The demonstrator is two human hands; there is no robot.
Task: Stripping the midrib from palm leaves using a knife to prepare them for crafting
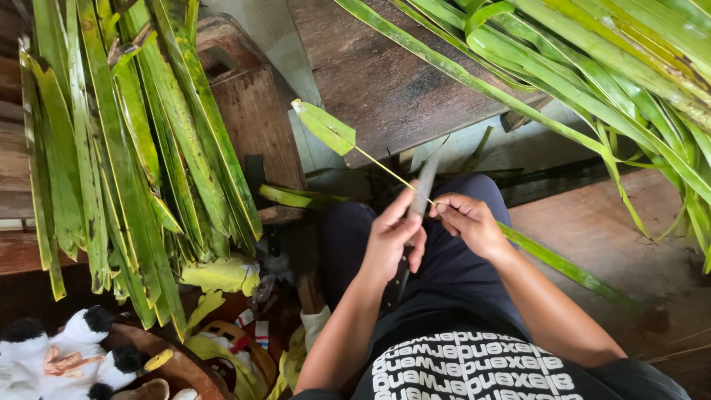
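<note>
My left hand [392, 235] grips a knife with a long grey blade [426, 181] that points up and away from me. My right hand [468, 221] pinches a palm leaf at the thin pale midrib [385, 169], right beside the blade. A green piece of leaf blade [324, 127] still hangs on the far end of the midrib. The rest of the leaf strip [566, 267] trails off to the right behind my right wrist. Both hands are over my lap, above dark trousers.
A pile of cut green leaf strips [126, 148] lies over a wooden bench [252, 111] on the left. Long palm fronds [592, 67] spread across the upper right. A dark wooden board [385, 81] lies ahead. A black-and-white stuffed toy [67, 348] and yellow cloth [222, 274] sit lower left.
</note>
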